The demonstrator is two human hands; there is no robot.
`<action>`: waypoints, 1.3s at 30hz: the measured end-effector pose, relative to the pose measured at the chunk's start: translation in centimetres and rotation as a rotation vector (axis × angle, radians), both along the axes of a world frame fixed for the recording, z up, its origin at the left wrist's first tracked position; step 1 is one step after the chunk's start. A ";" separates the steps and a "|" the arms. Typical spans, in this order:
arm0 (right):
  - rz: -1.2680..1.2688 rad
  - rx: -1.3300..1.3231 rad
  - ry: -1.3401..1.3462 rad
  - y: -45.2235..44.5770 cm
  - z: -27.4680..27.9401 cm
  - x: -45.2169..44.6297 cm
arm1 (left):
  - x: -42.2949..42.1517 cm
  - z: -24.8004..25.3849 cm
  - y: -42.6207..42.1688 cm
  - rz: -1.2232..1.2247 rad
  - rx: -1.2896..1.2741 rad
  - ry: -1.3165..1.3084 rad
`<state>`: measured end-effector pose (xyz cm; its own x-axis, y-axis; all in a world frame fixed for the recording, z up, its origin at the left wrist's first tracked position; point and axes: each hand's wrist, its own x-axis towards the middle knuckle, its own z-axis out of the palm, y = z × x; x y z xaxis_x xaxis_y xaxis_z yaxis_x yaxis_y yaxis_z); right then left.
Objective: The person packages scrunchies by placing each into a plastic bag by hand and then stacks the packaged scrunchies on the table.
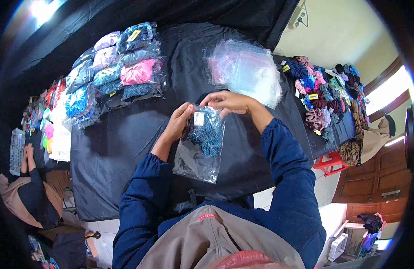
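Clear bag (195, 163): the left hand (177, 122) pinches its upper edge, likely for steadiness; the right hand's (233, 102) grip is unclear.

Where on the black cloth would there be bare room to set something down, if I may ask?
The black cloth is bare between the piled packets and the left sleeve, between those packets and the stacked clear bags, and, more narrowly, between the held bag and the right sleeve. It is crowded at far right, under heaped scrunchies.
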<state>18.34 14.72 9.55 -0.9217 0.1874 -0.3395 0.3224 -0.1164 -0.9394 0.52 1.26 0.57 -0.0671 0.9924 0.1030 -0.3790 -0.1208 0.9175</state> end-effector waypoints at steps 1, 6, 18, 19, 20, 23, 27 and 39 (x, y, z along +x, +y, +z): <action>-0.062 -0.004 -0.039 0.4 0.1 0.1 | 0.0 0.1 -0.1 -0.012 0.010 -0.061; 0.041 0.197 0.008 0.2 0.1 0.9 | -0.2 0.1 -0.1 -0.034 -0.019 -0.066; 0.027 0.542 0.059 -3.7 6.0 0.3 | -1.0 1.5 -0.6 -0.152 0.040 -0.273; 0.014 0.642 0.104 -4.0 7.0 0.3 | -0.6 2.0 -0.7 -0.092 0.030 -0.284; 0.001 0.740 0.149 -4.5 8.2 0.3 | -0.4 2.3 -0.8 -0.032 0.019 -0.295; 0.009 1.230 0.271 -5.8 12.5 0.6 | -0.5 2.2 -0.6 -0.076 0.051 -0.272; -0.071 1.635 0.496 -6.4 16.8 1.6 | -0.8 1.6 -0.6 -0.097 0.113 -0.293; -0.145 1.553 0.608 -5.2 16.2 1.2 | -1.0 1.0 -0.6 -0.138 0.186 -0.276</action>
